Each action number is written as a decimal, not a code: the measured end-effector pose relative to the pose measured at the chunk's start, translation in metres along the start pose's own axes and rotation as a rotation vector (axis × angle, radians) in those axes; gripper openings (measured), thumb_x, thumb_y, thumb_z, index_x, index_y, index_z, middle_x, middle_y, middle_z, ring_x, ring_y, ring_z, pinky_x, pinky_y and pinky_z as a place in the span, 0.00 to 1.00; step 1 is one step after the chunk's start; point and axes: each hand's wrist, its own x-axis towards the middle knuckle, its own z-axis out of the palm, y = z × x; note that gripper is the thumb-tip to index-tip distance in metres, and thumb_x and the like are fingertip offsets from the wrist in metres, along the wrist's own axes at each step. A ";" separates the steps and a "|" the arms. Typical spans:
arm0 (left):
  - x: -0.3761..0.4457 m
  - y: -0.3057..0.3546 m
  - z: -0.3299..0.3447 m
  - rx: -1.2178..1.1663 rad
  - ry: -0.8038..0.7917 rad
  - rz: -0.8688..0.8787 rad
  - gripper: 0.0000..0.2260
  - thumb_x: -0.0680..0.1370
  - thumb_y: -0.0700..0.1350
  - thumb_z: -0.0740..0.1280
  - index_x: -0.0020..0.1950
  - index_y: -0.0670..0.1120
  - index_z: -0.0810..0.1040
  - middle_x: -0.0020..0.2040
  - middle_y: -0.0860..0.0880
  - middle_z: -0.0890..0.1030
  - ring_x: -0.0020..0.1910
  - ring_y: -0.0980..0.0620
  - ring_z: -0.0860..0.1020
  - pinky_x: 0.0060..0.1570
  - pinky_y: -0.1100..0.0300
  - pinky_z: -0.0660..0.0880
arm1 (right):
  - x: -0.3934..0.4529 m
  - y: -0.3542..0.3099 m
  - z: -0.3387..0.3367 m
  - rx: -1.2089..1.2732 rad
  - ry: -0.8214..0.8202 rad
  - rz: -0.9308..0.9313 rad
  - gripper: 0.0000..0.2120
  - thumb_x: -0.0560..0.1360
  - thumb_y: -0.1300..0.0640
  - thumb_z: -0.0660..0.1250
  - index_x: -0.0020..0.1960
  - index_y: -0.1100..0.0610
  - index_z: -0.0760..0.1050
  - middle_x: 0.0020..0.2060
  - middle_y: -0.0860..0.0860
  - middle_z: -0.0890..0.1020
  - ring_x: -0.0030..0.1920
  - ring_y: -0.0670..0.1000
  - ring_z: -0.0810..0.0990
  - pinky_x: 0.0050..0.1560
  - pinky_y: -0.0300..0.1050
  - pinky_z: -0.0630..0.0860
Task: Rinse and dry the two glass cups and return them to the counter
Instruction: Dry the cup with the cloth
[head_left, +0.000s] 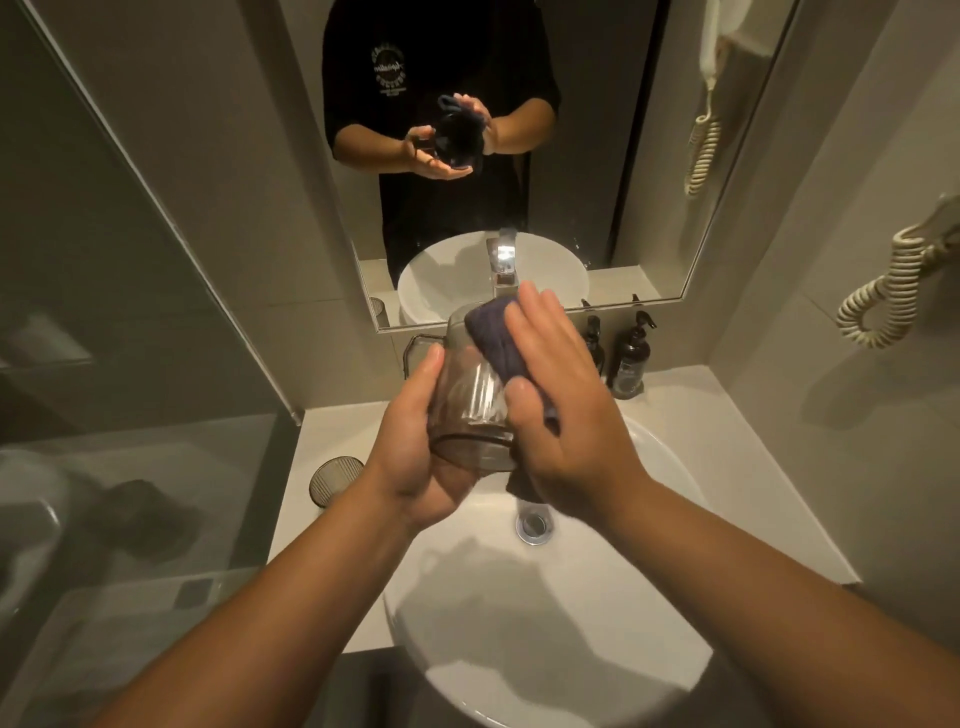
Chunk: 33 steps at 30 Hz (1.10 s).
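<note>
I hold a ribbed glass cup (470, 410) tilted above the white basin (649, 519), its mouth turned away from me and its handle to the upper left. My left hand (415, 441) grips its base and side from below. My right hand (561, 405) presses a dark cloth (493, 338) against the cup's right side and over its rim. A second ribbed glass cup (332, 478) stands upright on the white counter (322, 514) to the left of the basin, partly behind my left wrist.
The chrome tap (504, 265) rises behind the cup, below a wall mirror (623, 156). Two dark pump bottles (631, 358) stand at the back right of the counter. The drain (535, 525) lies under my hands. A glass partition (156, 312) closes off the left; a coiled-cord wall unit (893, 291) hangs at right.
</note>
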 end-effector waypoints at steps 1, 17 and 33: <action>-0.001 0.000 0.001 -0.017 -0.013 -0.020 0.26 0.82 0.61 0.57 0.67 0.45 0.79 0.64 0.40 0.81 0.61 0.43 0.81 0.58 0.46 0.79 | 0.006 0.002 -0.003 0.047 0.013 0.046 0.25 0.78 0.56 0.54 0.75 0.60 0.60 0.76 0.54 0.59 0.77 0.49 0.52 0.76 0.49 0.54; 0.007 0.001 -0.003 -0.137 -0.095 -0.028 0.29 0.83 0.63 0.54 0.73 0.44 0.74 0.69 0.40 0.77 0.68 0.41 0.76 0.69 0.45 0.72 | 0.000 0.002 0.000 0.213 0.067 0.014 0.26 0.79 0.56 0.53 0.75 0.51 0.52 0.77 0.50 0.55 0.77 0.47 0.52 0.76 0.54 0.56; 0.007 0.016 0.023 0.499 -0.062 0.135 0.25 0.80 0.67 0.54 0.71 0.58 0.74 0.67 0.49 0.80 0.67 0.48 0.78 0.57 0.51 0.80 | -0.001 0.001 -0.013 -0.163 0.137 -0.301 0.25 0.76 0.59 0.56 0.70 0.69 0.64 0.72 0.66 0.63 0.75 0.65 0.56 0.74 0.61 0.58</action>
